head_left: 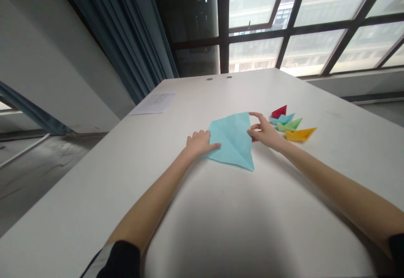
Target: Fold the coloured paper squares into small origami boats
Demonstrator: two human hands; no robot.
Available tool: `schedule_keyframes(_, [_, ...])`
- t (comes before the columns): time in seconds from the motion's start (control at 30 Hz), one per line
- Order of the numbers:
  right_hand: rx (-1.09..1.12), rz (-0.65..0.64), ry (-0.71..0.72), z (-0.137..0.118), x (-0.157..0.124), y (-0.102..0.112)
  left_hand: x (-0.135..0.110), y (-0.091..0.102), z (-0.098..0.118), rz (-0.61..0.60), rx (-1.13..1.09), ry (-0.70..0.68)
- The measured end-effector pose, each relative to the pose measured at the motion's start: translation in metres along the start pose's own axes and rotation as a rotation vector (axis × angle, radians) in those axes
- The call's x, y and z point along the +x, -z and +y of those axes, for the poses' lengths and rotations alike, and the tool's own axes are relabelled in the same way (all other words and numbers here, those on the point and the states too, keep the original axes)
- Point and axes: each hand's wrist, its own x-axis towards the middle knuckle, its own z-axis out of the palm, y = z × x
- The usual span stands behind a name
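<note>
A light blue sheet of origami paper (232, 139) is spread between my hands over the white table, with crease lines across it and its right side lifted a little. At its left edge is my left hand (199, 142), the thumb lying on top of the sheet and the other fingers curled at the edge. My right hand (263, 131) grips the right edge between thumb and fingers, the index finger reaching toward the top corner. Part of those right fingers is hidden behind the paper.
Right of my right hand stands a row of folded paper boats: red (279, 111), blue (282, 119), green (289, 125) and yellow (301, 134). A printed sheet (153, 103) lies at the table's left edge. Windows and a blue curtain (126, 25) are beyond the white table (202, 210).
</note>
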Motion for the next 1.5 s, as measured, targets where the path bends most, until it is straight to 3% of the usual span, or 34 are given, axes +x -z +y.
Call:
schedule_keyframes(0.07, [-0.224, 0.02, 0.088, 0.004, 0.001, 0.003, -0.001, -0.004, 0.0, -0.043, 0.041, -0.018])
schedule_keyframes(0.23, [-0.803, 0.225, 0.237, 0.009, 0.001, 0.006, 0.001, -0.006, -0.005, -0.106, 0.066, -0.091])
schedule_keyframes(0.33, [-0.965, 0.13, 0.192, 0.012, 0.002, 0.006, 0.003, -0.006, -0.009, -0.154, 0.058, -0.141])
schedule_keyframes(0.5, [-0.951, -0.163, 0.062, 0.028, 0.008, 0.008, 0.007, -0.004, -0.016, -0.165, 0.032, -0.155])
schedule_keyframes(0.6, [-0.899, -0.239, 0.012, 0.035, 0.011, 0.01, 0.01, -0.005, -0.019, -0.13, 0.001, -0.156])
schedule_keyframes(0.9, [-0.821, -0.21, -0.047, 0.03, 0.013, 0.016, 0.018, -0.011, -0.029, -0.088, -0.146, -0.157])
schedule_keyframes(1.2, [-0.891, -0.294, 0.006, 0.036, 0.016, 0.021, 0.019, -0.007, -0.044, -0.163, -0.28, -0.161])
schedule_keyframes(1.5, [-0.866, -0.268, -0.038, 0.04, 0.016, 0.027, 0.029, -0.015, -0.055, -0.053, -0.295, -0.256])
